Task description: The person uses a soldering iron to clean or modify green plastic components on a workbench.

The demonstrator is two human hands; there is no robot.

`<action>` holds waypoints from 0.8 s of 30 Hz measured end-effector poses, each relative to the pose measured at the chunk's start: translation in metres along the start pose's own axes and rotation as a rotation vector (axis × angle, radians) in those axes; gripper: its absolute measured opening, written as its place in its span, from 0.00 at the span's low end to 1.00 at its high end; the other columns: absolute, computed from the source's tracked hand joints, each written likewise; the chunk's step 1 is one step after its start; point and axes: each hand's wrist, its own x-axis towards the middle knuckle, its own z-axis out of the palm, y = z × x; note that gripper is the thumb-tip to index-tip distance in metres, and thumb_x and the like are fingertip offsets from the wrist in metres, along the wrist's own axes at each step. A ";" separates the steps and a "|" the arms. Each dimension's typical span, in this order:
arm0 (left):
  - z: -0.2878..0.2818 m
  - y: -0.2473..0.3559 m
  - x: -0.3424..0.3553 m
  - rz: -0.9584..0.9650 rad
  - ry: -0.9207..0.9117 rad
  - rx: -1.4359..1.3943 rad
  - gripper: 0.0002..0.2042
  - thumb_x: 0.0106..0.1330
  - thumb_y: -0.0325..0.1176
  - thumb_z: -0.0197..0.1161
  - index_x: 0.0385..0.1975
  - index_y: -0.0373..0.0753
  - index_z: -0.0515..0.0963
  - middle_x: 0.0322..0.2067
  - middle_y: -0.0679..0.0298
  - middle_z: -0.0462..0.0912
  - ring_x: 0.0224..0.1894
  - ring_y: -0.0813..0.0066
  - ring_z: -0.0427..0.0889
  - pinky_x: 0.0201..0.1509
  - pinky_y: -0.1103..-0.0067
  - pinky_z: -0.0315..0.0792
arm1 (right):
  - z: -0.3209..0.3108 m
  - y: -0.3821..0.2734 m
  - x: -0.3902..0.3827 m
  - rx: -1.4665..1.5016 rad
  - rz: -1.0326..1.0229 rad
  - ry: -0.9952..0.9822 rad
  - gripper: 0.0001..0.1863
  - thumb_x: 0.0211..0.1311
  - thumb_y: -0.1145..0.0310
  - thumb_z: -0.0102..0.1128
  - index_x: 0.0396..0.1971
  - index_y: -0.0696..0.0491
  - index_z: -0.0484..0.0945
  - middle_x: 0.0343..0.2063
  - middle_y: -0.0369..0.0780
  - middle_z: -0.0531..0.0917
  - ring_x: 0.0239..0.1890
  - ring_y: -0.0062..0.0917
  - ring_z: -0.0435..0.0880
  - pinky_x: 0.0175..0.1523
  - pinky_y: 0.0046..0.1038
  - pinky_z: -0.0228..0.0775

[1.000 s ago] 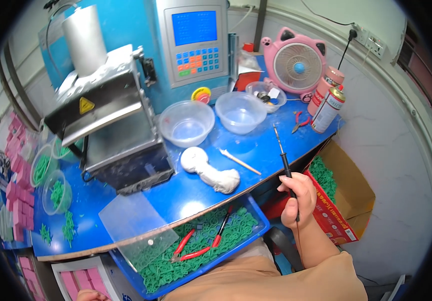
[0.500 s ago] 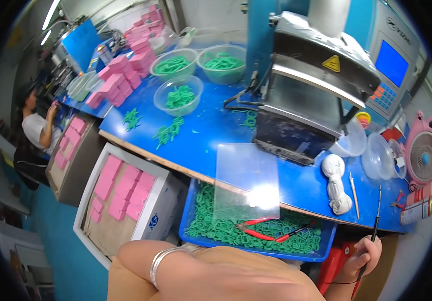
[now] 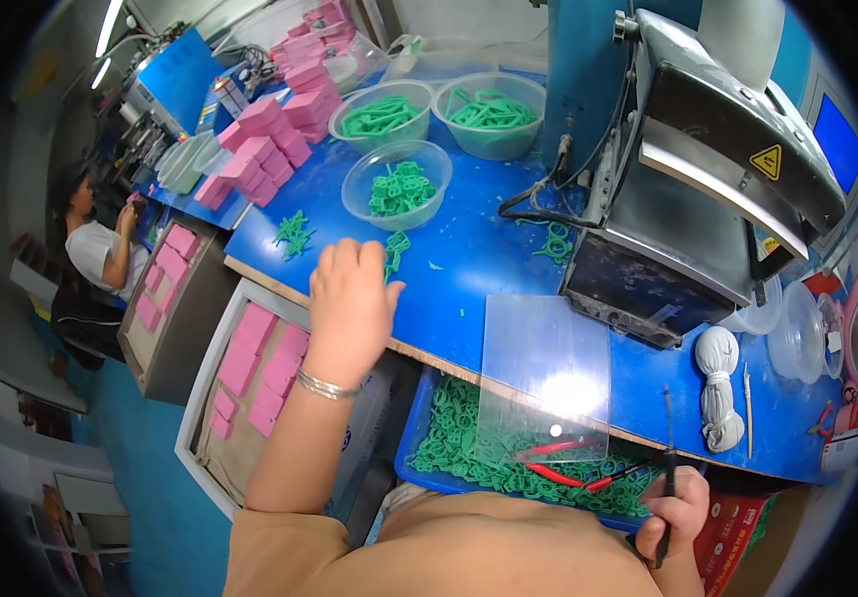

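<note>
My left hand (image 3: 354, 303) reaches over the blue table's front edge, thumb apart from the bent fingers. Right beside its fingertips lies a small green plastic cluster (image 3: 396, 251), partly hidden by the hand. A clear bowl of green pieces (image 3: 401, 189) stands just beyond. My right hand (image 3: 682, 502), low at the right, is closed round a black-handled tool with a thin metal tip (image 3: 668, 468), pointing up and away. Left of it, red-handled pliers (image 3: 558, 476) lie on green pieces in a blue tray (image 3: 411, 438). A clear plate (image 3: 538, 348) overhangs the tray from the table.
A metal press (image 3: 687, 219) stands at the right. Two more bowls (image 3: 379, 117) of green parts and stacked pink blocks (image 3: 265, 159) sit at the back. White cord (image 3: 717, 388) and a thin stick (image 3: 747, 408) lie at right. A person (image 3: 100, 249) works at far left.
My left arm has swung from across my body out to the green cluster on the table. My right hand has shifted left with the tool. The view has turned leftward.
</note>
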 end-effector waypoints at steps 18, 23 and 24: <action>-0.025 0.100 -0.081 -0.470 -0.881 -2.231 0.09 0.57 0.20 0.57 0.36 0.34 0.69 0.31 0.57 0.75 0.30 0.73 0.75 0.31 0.82 0.68 | 0.023 -0.015 0.029 0.268 0.125 -0.021 0.15 0.48 0.67 0.65 0.33 0.56 0.70 0.28 0.42 0.77 0.18 0.25 0.74 0.21 0.24 0.66; -0.024 0.112 -0.096 -0.433 -1.063 -2.272 0.10 0.57 0.22 0.58 0.37 0.35 0.68 0.35 0.54 0.75 0.35 0.67 0.77 0.39 0.75 0.73 | 0.030 -0.021 0.032 0.290 0.154 -0.105 0.14 0.46 0.67 0.64 0.31 0.55 0.71 0.26 0.40 0.75 0.17 0.25 0.73 0.20 0.24 0.65; -0.025 0.113 -0.097 -0.437 -1.068 -2.271 0.10 0.57 0.22 0.58 0.37 0.35 0.68 0.35 0.54 0.75 0.35 0.67 0.77 0.39 0.75 0.73 | 0.032 -0.021 0.033 0.281 0.095 -0.055 0.12 0.46 0.68 0.63 0.30 0.55 0.72 0.24 0.41 0.74 0.17 0.27 0.73 0.20 0.25 0.65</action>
